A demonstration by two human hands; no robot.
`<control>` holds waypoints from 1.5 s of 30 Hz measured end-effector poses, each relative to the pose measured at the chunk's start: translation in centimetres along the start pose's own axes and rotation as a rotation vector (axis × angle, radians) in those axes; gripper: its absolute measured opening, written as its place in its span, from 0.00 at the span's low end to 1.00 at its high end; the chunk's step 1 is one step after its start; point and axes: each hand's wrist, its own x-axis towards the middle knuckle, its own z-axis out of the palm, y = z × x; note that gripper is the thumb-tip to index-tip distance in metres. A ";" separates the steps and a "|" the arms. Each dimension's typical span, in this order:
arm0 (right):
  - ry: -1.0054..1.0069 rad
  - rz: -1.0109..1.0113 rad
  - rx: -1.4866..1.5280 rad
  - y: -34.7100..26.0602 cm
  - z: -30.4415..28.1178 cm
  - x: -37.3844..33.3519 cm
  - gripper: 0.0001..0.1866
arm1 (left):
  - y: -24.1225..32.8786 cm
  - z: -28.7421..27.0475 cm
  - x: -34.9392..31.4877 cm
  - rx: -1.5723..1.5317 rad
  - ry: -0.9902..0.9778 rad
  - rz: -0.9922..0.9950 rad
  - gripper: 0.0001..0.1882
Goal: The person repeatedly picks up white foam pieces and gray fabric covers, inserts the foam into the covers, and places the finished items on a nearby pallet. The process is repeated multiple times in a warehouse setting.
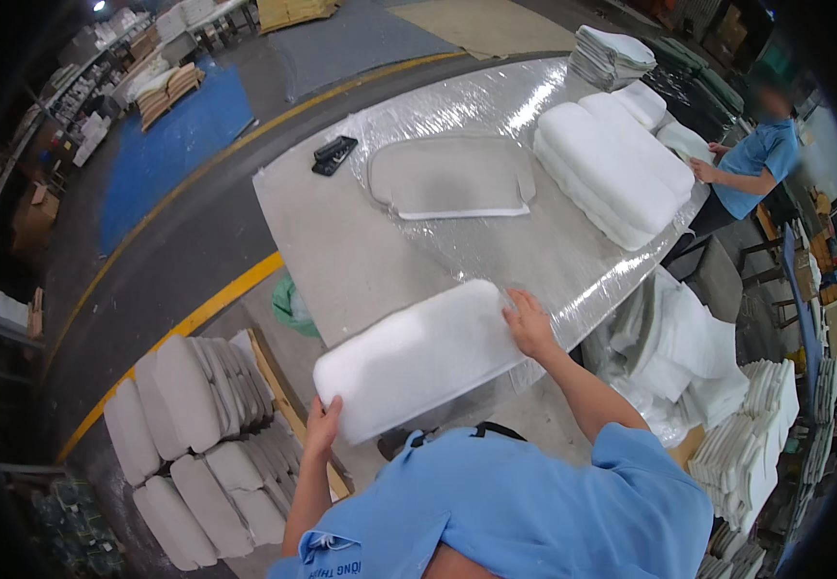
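A long white padded cushion [418, 362] with rounded corners lies between my hands, over the near edge of the plastic-covered table [332, 251]. My left hand [322, 425] grips its lower left end, thumb on the face and the other fingers mostly hidden. At the opposite end, my right hand [530, 326] holds the upper right corner, fingers closed along the rim. Farther across the table lies a flat grey fabric cover [452, 174] with a white strip along its near edge.
Black items [334, 154] lie at the table's far left. White cushions [612, 169] are piled on the right, where a co-worker in blue [761, 159] handles another piece. Stacked grey cushions [192, 396] stand at lower left; white sheets [679, 333] and plastic are at right.
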 end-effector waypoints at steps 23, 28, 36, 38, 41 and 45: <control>0.164 0.130 0.919 -1.9 -2.3 -3.7 0.24 | 6.8 -0.9 -0.5 0.057 0.193 0.342 0.19; -0.130 0.207 0.990 0.1 -3.6 -3.0 0.23 | 14.4 2.0 -3.8 0.564 0.259 0.880 0.22; -0.436 0.030 0.473 -6.7 -3.6 12.3 0.19 | 14.4 7.2 -4.3 0.949 0.118 0.932 0.34; -0.350 -0.091 0.447 -9.1 -0.7 16.6 0.19 | 14.6 7.6 -4.4 0.969 0.103 0.922 0.34; -0.182 -0.112 0.322 -12.2 3.8 23.3 0.20 | 14.9 7.6 -4.3 0.973 0.071 0.923 0.35; 0.001 -0.045 0.105 -16.6 8.8 28.0 0.19 | 12.7 7.4 -6.0 0.945 0.060 0.852 0.38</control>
